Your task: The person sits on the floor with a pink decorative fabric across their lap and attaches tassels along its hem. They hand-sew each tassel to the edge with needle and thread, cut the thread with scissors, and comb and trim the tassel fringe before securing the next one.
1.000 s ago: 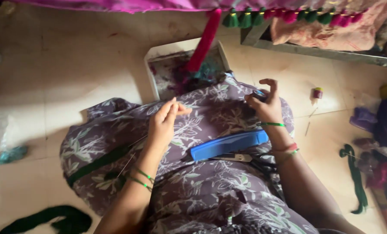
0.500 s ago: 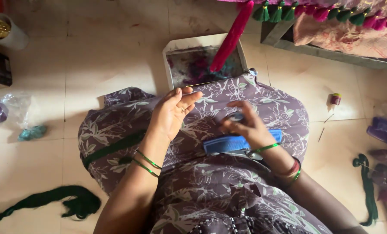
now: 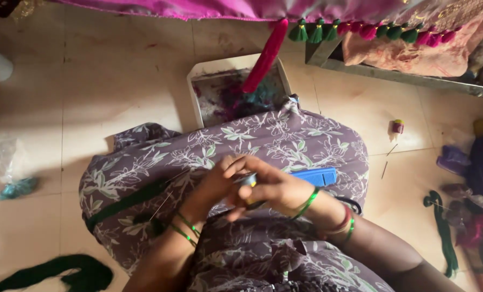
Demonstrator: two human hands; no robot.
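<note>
On a beige tiled floor, a floral-print lap point(image 3: 285, 140) carries the work. Both hands, left hand point(image 3: 212, 186) and right hand point(image 3: 274, 186), pinch closed on a small blue object point(image 3: 248, 180) mid-lap; it looks light and rigid, best held by its edges. A blue plastic comb point(image 3: 316, 176) lies beside them.

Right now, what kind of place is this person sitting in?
Probably a home craft or sewing corner, on a tiled floor. Green and pink tassels hang from cloth, green yarn lies about, and a tray holds thread scraps.
</note>
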